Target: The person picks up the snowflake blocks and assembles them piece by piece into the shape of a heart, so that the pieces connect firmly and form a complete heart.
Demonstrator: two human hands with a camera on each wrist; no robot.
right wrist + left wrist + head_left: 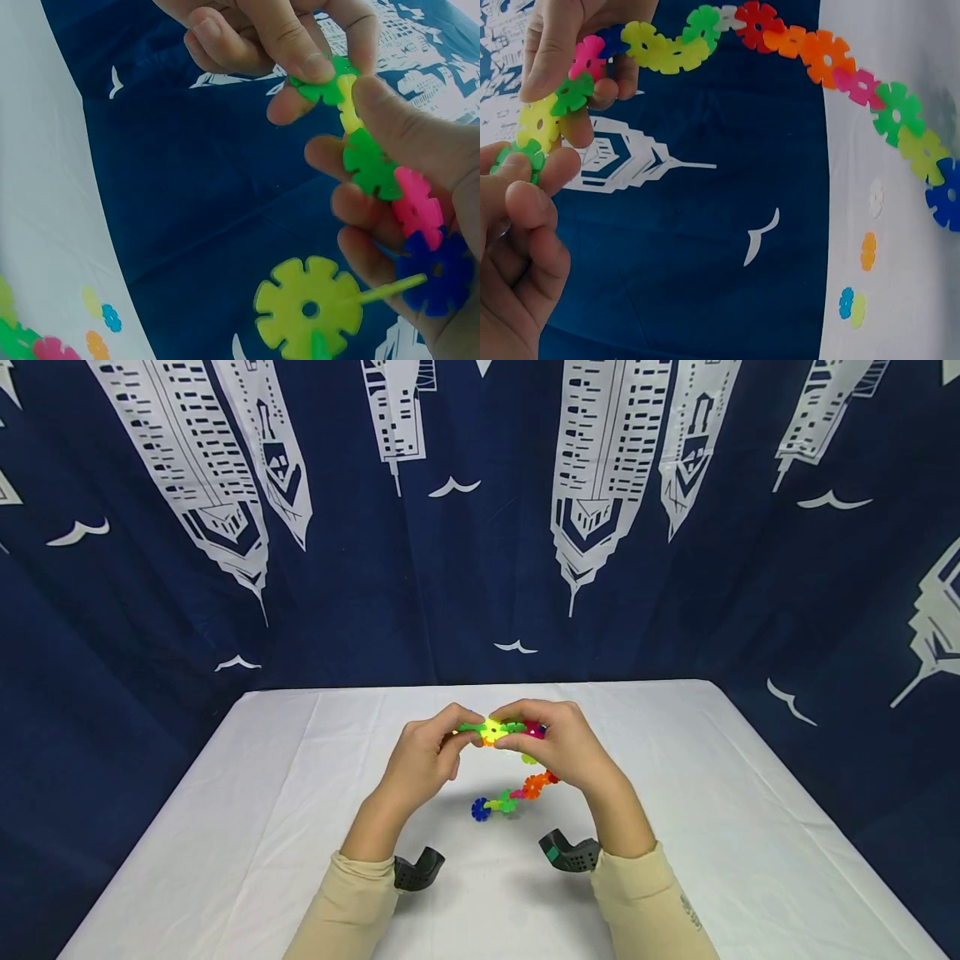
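My left hand point(422, 760) pinches a green snowflake disc point(324, 90) between thumb and fingers. That disc meets a yellow disc point(537, 126) at the end of a chain of slotted plastic discs. My right hand point(564, 747) grips this end of the chain, its thumb by the yellow disc. Another green disc point(370, 166), a pink disc point(418, 208) and a dark blue disc point(436, 271) run along its fingers. From there the chain curves down through yellow, red and orange discs point(826, 58) to a blue disc point(481, 810) at its far end.
In the left wrist view, loose discs lie on the white-covered table point(300, 827): white point(876, 198), orange point(868, 251), light blue point(846, 302) and yellow point(859, 310). A dark blue curtain point(465, 577) hangs behind. Black devices point(420, 870) sit at both wrists.
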